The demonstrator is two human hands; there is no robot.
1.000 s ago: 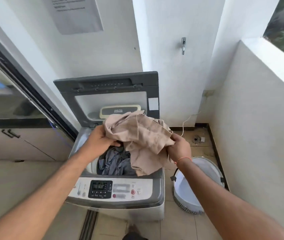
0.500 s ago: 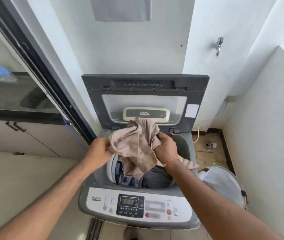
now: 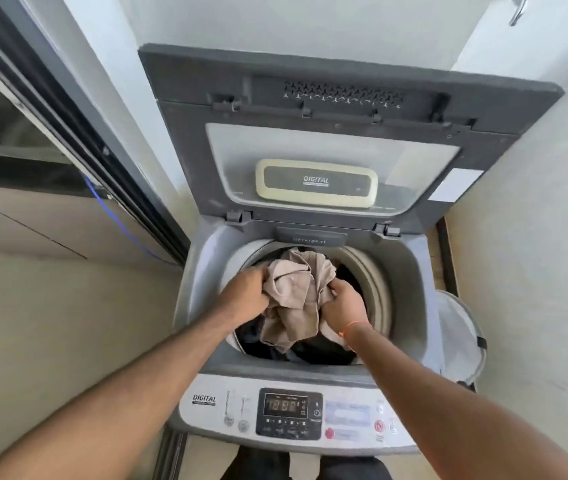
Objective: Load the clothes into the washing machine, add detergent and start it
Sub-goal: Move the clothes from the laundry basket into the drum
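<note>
Both the left hand (image 3: 247,292) and right hand (image 3: 344,303) clutch the crumpled beige cloth garment (image 3: 296,299), fingers curled tight, to stuff it into the grey top-loading washing machine's round drum (image 3: 372,282).

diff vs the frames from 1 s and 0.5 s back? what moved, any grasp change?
The beige garment went from above the machine's rim down into the drum, onto the dark clothes. The left hand and right hand followed it down and keep gripping it; nothing was let go. The camera view shifted closer over the washing machine. Unchanged: lid open, display lit, white laundry basket beside the machine.
</note>
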